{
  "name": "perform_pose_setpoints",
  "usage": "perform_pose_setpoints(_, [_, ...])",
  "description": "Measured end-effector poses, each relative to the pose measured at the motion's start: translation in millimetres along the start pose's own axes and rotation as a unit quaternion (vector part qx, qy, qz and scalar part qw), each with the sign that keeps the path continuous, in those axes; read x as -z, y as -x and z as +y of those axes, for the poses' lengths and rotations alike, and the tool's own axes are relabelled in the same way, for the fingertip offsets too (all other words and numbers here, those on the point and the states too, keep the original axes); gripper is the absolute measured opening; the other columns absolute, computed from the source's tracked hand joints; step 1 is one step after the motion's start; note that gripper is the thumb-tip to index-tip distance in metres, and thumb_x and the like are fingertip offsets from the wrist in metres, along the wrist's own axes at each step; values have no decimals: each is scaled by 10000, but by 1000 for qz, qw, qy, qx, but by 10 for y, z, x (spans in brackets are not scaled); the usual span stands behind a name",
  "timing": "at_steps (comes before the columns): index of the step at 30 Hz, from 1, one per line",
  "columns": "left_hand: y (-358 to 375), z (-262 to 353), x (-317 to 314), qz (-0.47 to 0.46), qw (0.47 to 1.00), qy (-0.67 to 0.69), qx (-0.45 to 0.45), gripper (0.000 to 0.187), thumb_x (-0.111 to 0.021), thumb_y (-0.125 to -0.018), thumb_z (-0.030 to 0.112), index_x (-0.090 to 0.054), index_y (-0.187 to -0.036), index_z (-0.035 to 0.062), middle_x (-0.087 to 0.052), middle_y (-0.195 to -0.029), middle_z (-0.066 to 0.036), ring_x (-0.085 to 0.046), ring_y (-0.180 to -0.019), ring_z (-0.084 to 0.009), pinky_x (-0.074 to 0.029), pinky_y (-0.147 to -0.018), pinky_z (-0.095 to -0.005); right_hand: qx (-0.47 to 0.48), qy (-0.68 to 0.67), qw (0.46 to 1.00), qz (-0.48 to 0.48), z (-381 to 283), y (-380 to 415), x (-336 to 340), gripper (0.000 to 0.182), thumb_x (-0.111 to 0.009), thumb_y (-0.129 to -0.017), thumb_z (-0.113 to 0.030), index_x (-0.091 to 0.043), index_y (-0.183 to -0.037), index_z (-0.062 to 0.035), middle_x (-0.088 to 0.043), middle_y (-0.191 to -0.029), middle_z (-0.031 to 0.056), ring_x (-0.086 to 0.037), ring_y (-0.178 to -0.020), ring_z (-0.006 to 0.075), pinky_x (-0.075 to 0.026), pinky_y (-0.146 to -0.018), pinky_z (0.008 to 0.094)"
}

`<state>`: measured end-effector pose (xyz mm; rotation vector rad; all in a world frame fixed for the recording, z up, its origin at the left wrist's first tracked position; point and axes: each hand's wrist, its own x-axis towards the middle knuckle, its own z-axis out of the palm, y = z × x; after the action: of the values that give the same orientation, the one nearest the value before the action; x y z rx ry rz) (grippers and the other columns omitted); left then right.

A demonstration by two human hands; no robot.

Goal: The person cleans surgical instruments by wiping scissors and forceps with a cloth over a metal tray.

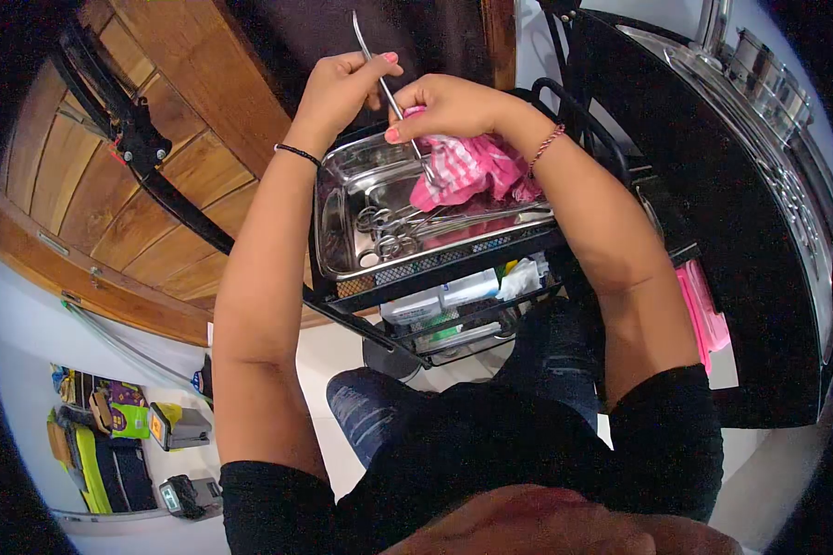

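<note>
My left hand [338, 97] is closed, its thumb and fingers pinching the upper part of a slender metal instrument [362, 39] with a curved tip. Lower down, my right hand [449, 106] grips a pink-and-white checked cloth [463, 171] against the same instrument. The cloth hangs bunched beneath that hand, over a rectangular metal tray [334, 231]. Inside the tray lie several ring-handled instruments [393, 246], their handles toward the left and their shafts running right, partly under the cloth. The instrument's lower end lies against the cloth.
The tray rests on a black trolley [356, 301] with white packages [444, 294] on a lower shelf. To the right, a black tabletop [759, 305] bears a long metal tray of instruments [791, 199] and a steel canister [764, 74]. A wooden door [180, 199] stands left.
</note>
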<state>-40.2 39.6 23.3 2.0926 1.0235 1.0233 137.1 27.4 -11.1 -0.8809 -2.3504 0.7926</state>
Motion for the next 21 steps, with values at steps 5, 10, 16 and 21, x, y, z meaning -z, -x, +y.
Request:
perform_pose_setpoints(5, [-46,-110,-19,18,994,105,35,301,-556,-861,286,-657,-866,2,-562,-655,-45,-507,-563,-114,-425,-560,-206,14,-10,999,46,58,-12,-2,247,-620,-802,-305,-628,-691,-84,-505,-553,-24,-382,-483,93,-325,-474,234])
perform_pose_setpoints(10, [-74,-145,-27,30,980,190,43,289,-574,-834,265,-648,-841,-14,-564,-633,-60,-524,-532,-119,-421,-535,-201,2,-1,998,55,92,-17,55,178,-602,-828,-198,-622,-733,-50,-538,-625,-27,-418,-561,56,-346,-536,185])
perform_pose_setpoints(16, [-76,-164,9,15,989,145,33,263,-564,-849,254,-627,-830,0,-561,-642,-59,-526,-544,-125,-425,-522,-211,37,-1,990,139,74,-17,53,142,-595,-832,-179,-619,-773,-52,-522,-630,-33,-430,-574,57,-361,-551,187])
perform_pose_setpoints(21, [-46,-137,-22,14,996,86,3,220,-547,-871,233,-591,-829,22,-549,-644,-45,-512,-549,-122,-415,-520,-208,68,-28,953,295,8,-38,47,105,-593,-828,-166,-605,-819,-61,-533,-663,-25,-447,-595,67,-377,-568,195])
